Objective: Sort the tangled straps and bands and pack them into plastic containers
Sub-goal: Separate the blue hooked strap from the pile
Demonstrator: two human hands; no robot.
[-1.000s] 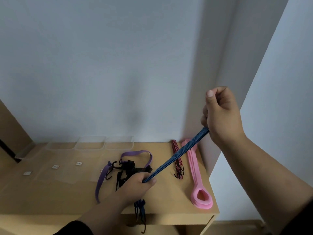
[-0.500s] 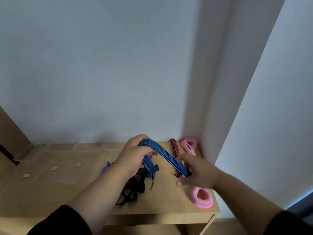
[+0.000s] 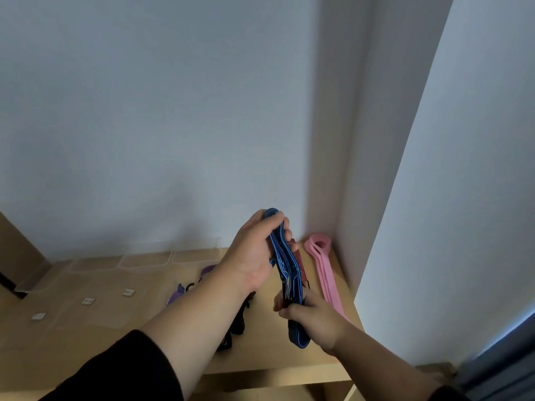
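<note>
A blue striped strap (image 3: pixel 285 264) is folded into several layers and held above the wooden table (image 3: pixel 86 337). My left hand (image 3: pixel 254 253) grips the top fold. My right hand (image 3: pixel 314 319) grips the lower fold, whose end loop sticks out below my fingers. A pink band (image 3: pixel 324 270) lies stretched along the table's right side by the wall. A red strap (image 3: pixel 299 264) shows partly behind the blue one. A purple strap (image 3: pixel 176 295) and a black tangle (image 3: pixel 238 319) lie under my left forearm, partly hidden.
Clear plastic containers (image 3: pixel 144 260) stand in a row at the back of the table, with clear lids bearing small white labels (image 3: pixel 87 301) in front of them. A wall corner (image 3: pixel 347 227) closes the table's right side. A wooden panel stands at the far left.
The blue strap was stretched between my raised right hand and my low left hand. Now it is folded into a short bundle, with my left hand at the top and my right hand at the bottom.
</note>
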